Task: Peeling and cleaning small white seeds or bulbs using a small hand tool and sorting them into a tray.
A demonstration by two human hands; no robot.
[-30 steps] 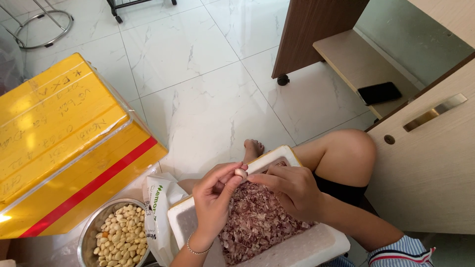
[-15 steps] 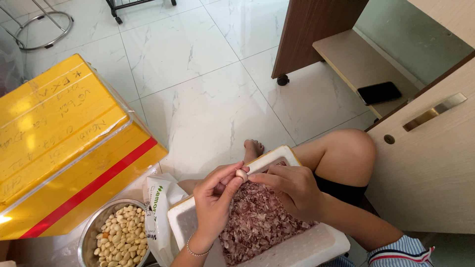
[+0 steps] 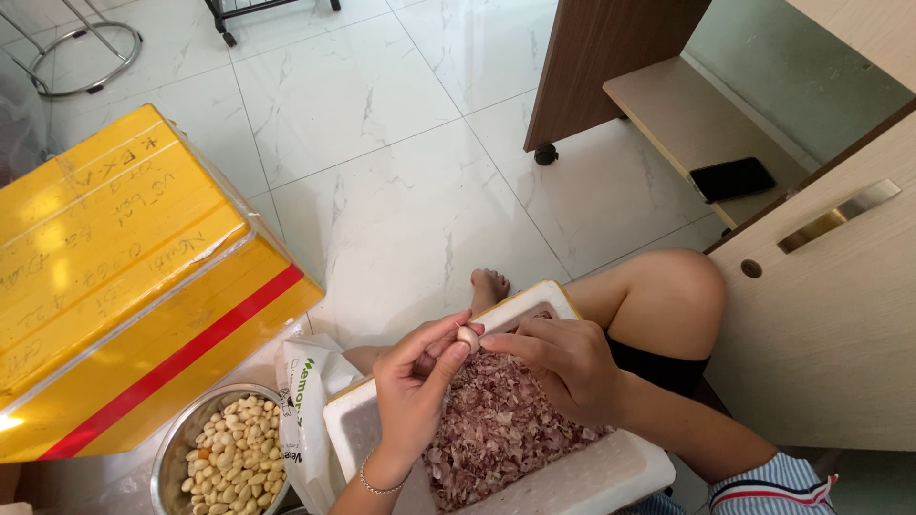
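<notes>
Peeling is the work in hand: both hands meet over a white foam box [image 3: 611, 477], pinching one small pale clove [image 3: 468, 338] between them. The left hand [image 3: 412, 386] grasps the clove from below with thumb and fingertips, a thin bracelet at its wrist. The right hand [image 3: 565, 360] comes in from the other side, its thumb and forefinger closed on the clove's end, where the skin would lift.

Just beneath the hands, the box is heaped with reddish, papery skins [image 3: 496, 429], so scraps fall straight down into it. Near the left wrist, on the floor, stands a metal bowl [image 3: 172, 448] full of peeled cloves [image 3: 234, 453], with a white plastic bag [image 3: 305, 401] between bowl and box. Beyond the bowl, well to the left of the hands, sits a yellow box [image 3: 114, 257] with a red stripe.

To do this well, I judge the left hand should hold the clove firmly but lightly, turning it as the right thumb catches the loose edge and strips along its length. Keeping the work low over the box stops skins drifting onto the tiles.
</notes>
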